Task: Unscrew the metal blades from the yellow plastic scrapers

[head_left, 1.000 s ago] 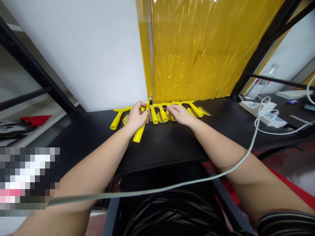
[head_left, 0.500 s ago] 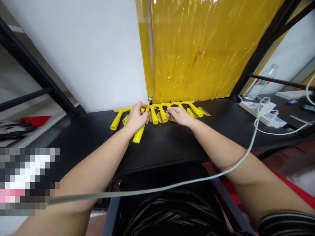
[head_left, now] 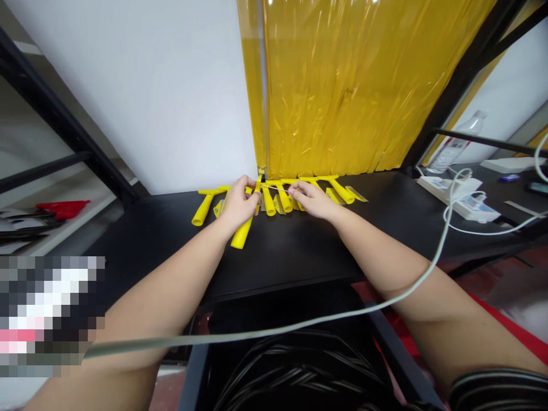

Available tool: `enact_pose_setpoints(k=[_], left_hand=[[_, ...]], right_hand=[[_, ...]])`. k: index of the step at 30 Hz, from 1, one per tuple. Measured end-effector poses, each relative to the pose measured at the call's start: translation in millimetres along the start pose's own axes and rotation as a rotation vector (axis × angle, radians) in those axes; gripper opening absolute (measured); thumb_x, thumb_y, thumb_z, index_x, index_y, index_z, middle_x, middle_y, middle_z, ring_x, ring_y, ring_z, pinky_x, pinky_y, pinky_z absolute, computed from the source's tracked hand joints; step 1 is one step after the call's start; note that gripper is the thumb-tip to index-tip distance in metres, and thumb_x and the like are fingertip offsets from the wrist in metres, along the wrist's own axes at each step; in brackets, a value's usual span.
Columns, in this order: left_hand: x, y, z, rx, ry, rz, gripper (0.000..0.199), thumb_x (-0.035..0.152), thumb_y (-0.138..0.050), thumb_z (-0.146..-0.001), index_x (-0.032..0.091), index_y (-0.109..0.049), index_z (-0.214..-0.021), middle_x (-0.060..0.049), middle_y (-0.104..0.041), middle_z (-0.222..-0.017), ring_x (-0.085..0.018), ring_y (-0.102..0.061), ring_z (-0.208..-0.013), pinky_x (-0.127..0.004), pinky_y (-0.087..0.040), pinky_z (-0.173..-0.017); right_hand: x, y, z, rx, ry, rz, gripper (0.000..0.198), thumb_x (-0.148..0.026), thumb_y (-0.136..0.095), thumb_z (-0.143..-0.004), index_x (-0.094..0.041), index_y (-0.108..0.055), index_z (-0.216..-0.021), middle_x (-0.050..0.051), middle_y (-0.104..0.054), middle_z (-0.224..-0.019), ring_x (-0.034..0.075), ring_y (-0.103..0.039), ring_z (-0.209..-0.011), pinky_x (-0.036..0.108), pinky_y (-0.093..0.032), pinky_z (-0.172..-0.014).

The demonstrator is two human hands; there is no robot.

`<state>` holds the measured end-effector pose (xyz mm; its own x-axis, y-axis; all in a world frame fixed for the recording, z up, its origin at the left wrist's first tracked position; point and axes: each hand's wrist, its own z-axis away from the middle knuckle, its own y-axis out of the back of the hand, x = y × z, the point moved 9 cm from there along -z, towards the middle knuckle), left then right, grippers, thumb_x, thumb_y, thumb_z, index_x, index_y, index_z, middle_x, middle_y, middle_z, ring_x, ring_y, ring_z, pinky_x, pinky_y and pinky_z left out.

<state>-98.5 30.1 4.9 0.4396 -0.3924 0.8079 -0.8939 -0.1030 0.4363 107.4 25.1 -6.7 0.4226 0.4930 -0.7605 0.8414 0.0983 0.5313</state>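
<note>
My left hand (head_left: 237,204) is closed around a yellow scraper (head_left: 242,233), whose thick round handle sticks out below the palm toward me. The scraper's head points up and back, partly covered by my fingers. Between thumb and fingers my right hand (head_left: 314,200) pinches a screwdriver (head_left: 276,188). Its thin metal shaft runs left to the head of the held scraper; whether the tip sits in a screw is too small to tell. Several more yellow scrapers (head_left: 341,190) lie in a row behind my hands, some with flat blade pieces (head_left: 356,194) beside them.
The black table (head_left: 291,251) ends at a white panel (head_left: 184,103) and a yellow plastic curtain (head_left: 342,91). On the right are a power strip (head_left: 462,200) and a plastic bottle (head_left: 458,142). A pale cable (head_left: 274,329) crosses in front of my arms.
My right fingers have shifted slightly on the screwdriver, hiding more of its handle. The left hand and scraper stay almost in place.
</note>
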Motion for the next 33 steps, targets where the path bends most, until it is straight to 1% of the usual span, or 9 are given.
enact_pose_setpoints(k=[2,4,6,9,15,19,22,28,33], left_hand=[[-1.1,2.5,-0.9,0.014,0.008,0.007,0.018,0.02,-0.062,-0.086,0.024,-0.047,-0.095,0.003,-0.062,-0.073,-0.012,-0.058,-0.044,-0.024,-0.044,-0.046],[-1.8,3.3,-0.9,0.02,0.017,0.008,0.018,0.02,-0.062,-0.086,0.024,-0.047,-0.096,0.003,-0.063,-0.075,-0.012,-0.058,-0.044,-0.025,-0.044,-0.046],[-0.7,1.1,0.4,0.007,0.018,0.005,0.018,0.02,-0.062,-0.085,0.024,-0.047,-0.095,0.003,-0.063,-0.075,-0.012,-0.058,-0.044,-0.024,-0.045,-0.047],[0.6,-4.2,3.6,-0.023,0.04,0.018,0.018,0.02,-0.062,-0.085,0.024,-0.047,-0.095,0.003,-0.062,-0.073,-0.012,-0.058,-0.044,-0.025,-0.044,-0.047],[1.8,-0.4,4.4,0.003,0.043,-0.016,0.019,0.022,-0.063,-0.084,0.024,-0.048,-0.096,0.004,-0.062,-0.071,-0.013,-0.059,-0.045,-0.025,-0.045,-0.05],[2.8,-3.4,5.8,-0.021,0.065,-0.01,0.019,0.021,-0.062,-0.085,0.024,-0.047,-0.097,0.005,-0.061,-0.068,-0.014,-0.059,-0.045,-0.025,-0.044,-0.048],[1.5,-8.2,7.6,-0.042,0.108,0.007,0.02,0.017,-0.062,-0.085,0.024,-0.047,-0.096,0.005,-0.061,-0.065,-0.014,-0.058,-0.042,-0.025,-0.044,-0.046],[-3.7,-5.6,3.4,-0.018,0.093,0.05,0.02,0.016,-0.063,-0.085,0.024,-0.049,-0.096,0.005,-0.063,-0.06,-0.015,-0.058,-0.039,-0.025,-0.043,-0.042],[-1.9,-9.0,5.3,-0.039,0.075,0.052,0.021,0.018,-0.063,-0.085,0.025,-0.047,-0.097,0.005,-0.063,-0.06,-0.016,-0.058,-0.039,-0.025,-0.042,-0.042]], right_hand=[[-7.1,-1.0,1.1,0.002,0.081,-0.044,0.026,-0.042,-0.06,-0.093,-0.021,-0.052,-0.107,-0.003,-0.052,-0.077,0.014,-0.042,-0.064,0.028,-0.036,-0.064],[-7.6,-0.3,0.6,0.017,0.097,-0.026,0.022,-0.039,-0.059,-0.093,-0.022,-0.051,-0.105,-0.003,-0.053,-0.079,0.014,-0.043,-0.065,0.029,-0.037,-0.065],[-1.5,3.1,-1.6,0.047,0.042,0.047,0.019,-0.039,-0.053,-0.097,-0.02,-0.056,-0.097,0.0,-0.056,-0.079,0.015,-0.045,-0.067,0.03,-0.037,-0.067],[7.5,4.6,-3.4,0.033,-0.054,0.113,0.037,-0.043,-0.042,-0.102,-0.018,-0.064,-0.087,0.002,-0.054,-0.071,0.017,-0.047,-0.065,0.032,-0.037,-0.067],[-6.9,0.8,1.7,0.019,0.073,0.003,0.026,-0.041,-0.06,-0.092,-0.022,-0.054,-0.108,-0.003,-0.052,-0.076,0.014,-0.044,-0.064,0.029,-0.038,-0.064],[2.3,10.4,-0.5,0.096,-0.023,0.115,0.019,-0.04,-0.056,-0.094,-0.02,-0.056,-0.093,0.0,-0.056,-0.078,0.016,-0.047,-0.068,0.031,-0.04,-0.069],[5.0,10.8,-2.0,0.051,-0.063,0.166,0.029,-0.043,-0.05,-0.098,-0.019,-0.061,-0.085,0.003,-0.058,-0.076,0.018,-0.05,-0.072,0.034,-0.041,-0.074],[-16.3,8.1,4.2,0.073,0.082,0.066,0.022,-0.042,-0.058,-0.094,-0.021,-0.055,-0.1,0.003,-0.063,-0.088,0.017,-0.052,-0.073,0.031,-0.042,-0.072],[-13.8,16.8,3.2,0.162,0.047,0.132,0.025,-0.043,-0.055,-0.096,-0.019,-0.06,-0.091,0.004,-0.064,-0.082,0.018,-0.053,-0.073,0.032,-0.04,-0.071]])
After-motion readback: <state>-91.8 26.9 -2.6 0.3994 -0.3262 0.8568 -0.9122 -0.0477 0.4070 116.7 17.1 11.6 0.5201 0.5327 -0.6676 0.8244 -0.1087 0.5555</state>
